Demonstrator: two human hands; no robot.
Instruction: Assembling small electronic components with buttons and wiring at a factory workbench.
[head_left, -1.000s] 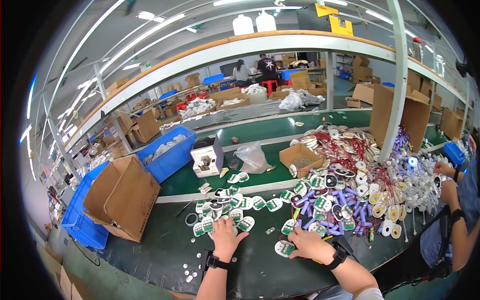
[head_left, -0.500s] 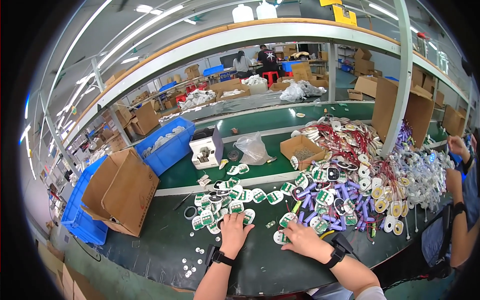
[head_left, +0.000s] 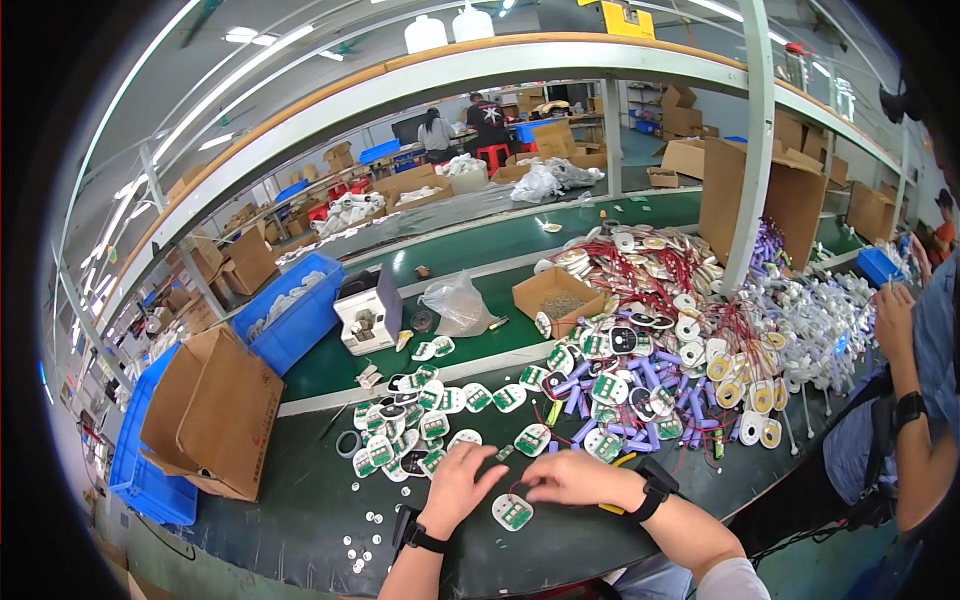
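Observation:
My left hand [head_left: 460, 490] is open, thumb and fingers apart, just right of a pile of white rounded plates with green circuit boards [head_left: 400, 440]. Facing it, my right hand [head_left: 578, 479] has its fingers curled together near a thin red wire; whatever they pinch is too small to make out. Between and below the hands lies a single white plate with a green circuit board [head_left: 513, 512]. A similar plate [head_left: 532, 440] rests just beyond them, and a small green board piece [head_left: 504, 453] is near my left fingertips.
Purple cylindrical cells [head_left: 690, 405] and red-wired parts [head_left: 650, 270] are heaped at right. A cardboard box [head_left: 215, 410] and blue bins [head_left: 290, 312] stand left. Small white discs [head_left: 370, 540] dot the front-left table. Another person's hand [head_left: 893, 310] is at far right.
The view has swung, shifting the scene left. My left hand has come off the plate pile toward the right. One plate that was under my right hand now lies closer to me, uncovered.

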